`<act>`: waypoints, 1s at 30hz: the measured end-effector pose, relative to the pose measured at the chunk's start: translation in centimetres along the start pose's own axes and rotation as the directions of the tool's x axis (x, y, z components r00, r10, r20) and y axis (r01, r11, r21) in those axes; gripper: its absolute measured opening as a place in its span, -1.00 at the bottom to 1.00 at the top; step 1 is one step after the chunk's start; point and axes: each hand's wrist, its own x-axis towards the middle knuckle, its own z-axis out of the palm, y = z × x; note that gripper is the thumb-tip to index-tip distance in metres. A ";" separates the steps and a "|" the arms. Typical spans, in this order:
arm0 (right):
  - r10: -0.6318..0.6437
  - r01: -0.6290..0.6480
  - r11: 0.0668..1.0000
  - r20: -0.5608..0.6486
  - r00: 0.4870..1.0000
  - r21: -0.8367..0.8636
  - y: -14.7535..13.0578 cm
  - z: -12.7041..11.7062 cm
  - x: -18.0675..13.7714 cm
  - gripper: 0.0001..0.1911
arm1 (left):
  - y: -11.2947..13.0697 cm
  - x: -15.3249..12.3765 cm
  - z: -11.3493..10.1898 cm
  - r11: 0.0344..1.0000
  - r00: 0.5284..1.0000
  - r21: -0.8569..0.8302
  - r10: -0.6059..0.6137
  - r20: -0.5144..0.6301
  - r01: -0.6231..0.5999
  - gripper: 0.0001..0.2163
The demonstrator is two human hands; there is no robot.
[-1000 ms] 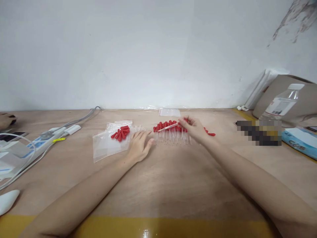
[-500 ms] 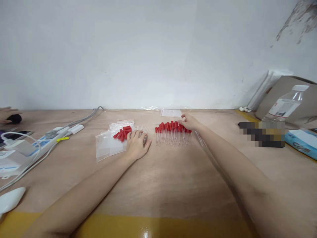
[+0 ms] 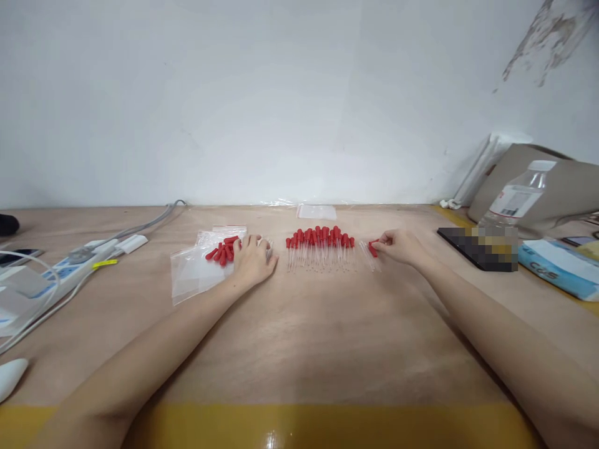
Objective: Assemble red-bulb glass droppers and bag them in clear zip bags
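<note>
In the head view, my left hand (image 3: 253,260) rests on the table with its fingers spread, holding nothing I can see. Loose red rubber bulbs (image 3: 223,251) lie by its fingertips on a clear zip bag (image 3: 189,280). Thin glass tubes (image 3: 267,244) show partly behind that hand. At the centre, a row of glass droppers (image 3: 321,249) lies with the red bulbs pointing to the wall. My right hand (image 3: 395,246) pinches a red rubber bulb (image 3: 373,249) to the right of the row. A few clear glass tubes (image 3: 369,257) lie just beside its fingers.
A small clear bag (image 3: 317,212) lies near the wall. On the left are a power strip (image 3: 77,268) with cables and a white object (image 3: 12,377). To the right stand a dark flat object (image 3: 458,244), partly blurred, a plastic bottle (image 3: 517,193) and a blue tissue pack (image 3: 556,268).
My right hand has moved right, from the end of the dropper row to the loose tubes, and now has a red bulb at its fingertips. My left hand stays in place. The view has shifted slightly.
</note>
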 end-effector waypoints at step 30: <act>-0.402 0.442 0.677 -0.206 0.892 0.588 -9.8 4.6 -6.1 -0.75 | 1.8 -3.8 0.2 0.741 0.867 -0.451 0.406 -0.288 -0.497 -0.78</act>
